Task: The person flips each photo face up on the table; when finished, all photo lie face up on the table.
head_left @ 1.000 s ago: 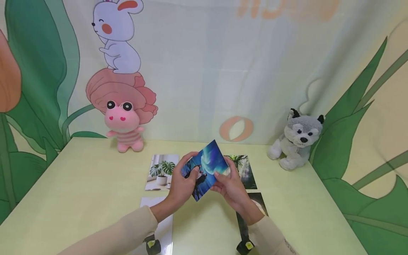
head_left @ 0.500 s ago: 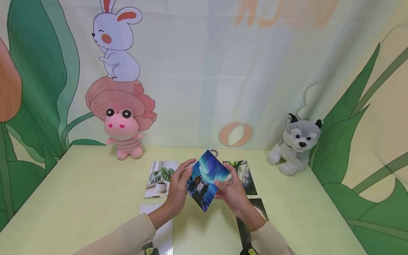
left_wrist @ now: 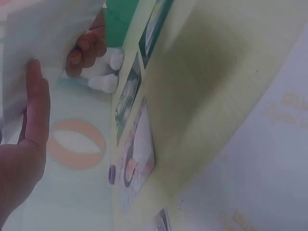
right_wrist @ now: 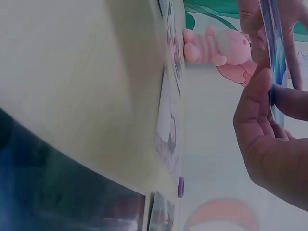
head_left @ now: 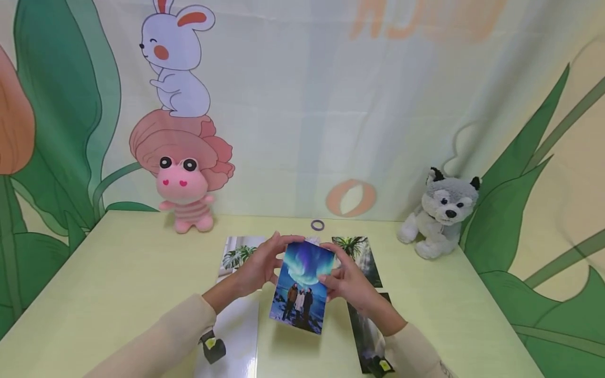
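Between my two hands is a photo card [head_left: 299, 310] with three people under a blue-green aurora. Its printed side faces me, and it tilts slightly above the table. My right hand [head_left: 352, 283] pinches its right edge, thumb on the front, fingers behind. My left hand [head_left: 252, 265] is at the upper left edge, one finger reaching along the top. In the left wrist view, straight left fingers [left_wrist: 37, 106] touch the card's pale back [left_wrist: 43, 38]. The right wrist view shows the card edge-on [right_wrist: 274, 43] between both hands.
A plant photo [head_left: 231, 257], a jungle photo [head_left: 366, 257], a dark photo [head_left: 366, 331] and a whitish sheet [head_left: 236, 336] lie around the hands. Behind them is a small purple ring [head_left: 317, 225]. A pink plush toy [head_left: 189, 199] and a grey husky plush [head_left: 446, 210] sit at the back.
The card has turned from a diagonal tilt to nearly upright and come lower toward me. My left hand has shifted from the card's left side, thumb on its front, to its upper left edge.
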`<state>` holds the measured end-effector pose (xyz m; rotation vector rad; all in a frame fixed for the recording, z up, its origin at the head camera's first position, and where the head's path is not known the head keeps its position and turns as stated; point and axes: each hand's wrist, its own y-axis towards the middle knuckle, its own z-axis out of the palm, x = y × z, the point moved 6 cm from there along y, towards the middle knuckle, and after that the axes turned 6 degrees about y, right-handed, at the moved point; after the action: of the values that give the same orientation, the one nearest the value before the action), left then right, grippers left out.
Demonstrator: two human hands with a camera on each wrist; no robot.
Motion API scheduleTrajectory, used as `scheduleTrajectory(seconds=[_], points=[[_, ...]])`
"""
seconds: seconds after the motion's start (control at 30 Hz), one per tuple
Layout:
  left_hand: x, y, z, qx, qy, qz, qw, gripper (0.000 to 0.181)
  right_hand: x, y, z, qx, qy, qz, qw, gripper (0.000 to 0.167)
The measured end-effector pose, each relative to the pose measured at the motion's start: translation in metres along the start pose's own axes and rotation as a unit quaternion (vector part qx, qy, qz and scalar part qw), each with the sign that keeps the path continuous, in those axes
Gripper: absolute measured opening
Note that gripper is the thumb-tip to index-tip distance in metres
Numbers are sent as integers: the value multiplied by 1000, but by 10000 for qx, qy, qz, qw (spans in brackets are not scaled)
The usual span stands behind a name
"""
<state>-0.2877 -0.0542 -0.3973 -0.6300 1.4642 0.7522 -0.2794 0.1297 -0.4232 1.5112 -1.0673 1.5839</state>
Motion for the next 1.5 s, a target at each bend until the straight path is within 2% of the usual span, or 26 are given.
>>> scheduleTrajectory(seconds=[0.17,0.27,0.33,0.43,0.5,0.73,0.9,0.97,1.03,1.2,1.3,1.4,1.5], points=[[1,2,2,152,262,-127,9995,76,4,0,4,292,-381,-10,9988,66],[3,2,1,-61,689,-175,9975,65,5,1,6,359,-500,-10,9981,67],[5,3,-1,-317,1304,-152,9908,59,5,1,6,360,-558,-18,9978,67],[7,4,-2,-630,2195,-61,9736,55,4,1,5,319,-638,0,9975,67],[8,5,-2,-740,2559,25,9639,55,3,0,5,288,-681,15,9973,68],[11,6,3,-949,2941,201,9508,56,0,-2,5,198,-654,-2,9977,70],[7,7,6,-1186,3012,460,9450,58,2,-6,0,-139,-682,-210,9974,77],[6,9,7,-1296,3040,497,9425,59,4,-8,-1,-328,-779,-291,9960,80],[6,9,8,-1399,2980,463,9431,60,4,-12,-2,-495,-947,-325,9937,84],[8,9,10,-1566,3030,450,9390,65,2,-21,1,-591,-1444,-329,9872,89],[9,10,12,-1598,3334,552,9275,68,-1,-27,3,-556,-1612,-234,9851,91],[9,9,12,-1675,3701,589,9119,66,-5,-31,4,-532,-1599,-87,9857,91],[11,8,13,-1730,3856,566,9045,59,-7,-35,5,-442,-1454,-10,9884,90]])
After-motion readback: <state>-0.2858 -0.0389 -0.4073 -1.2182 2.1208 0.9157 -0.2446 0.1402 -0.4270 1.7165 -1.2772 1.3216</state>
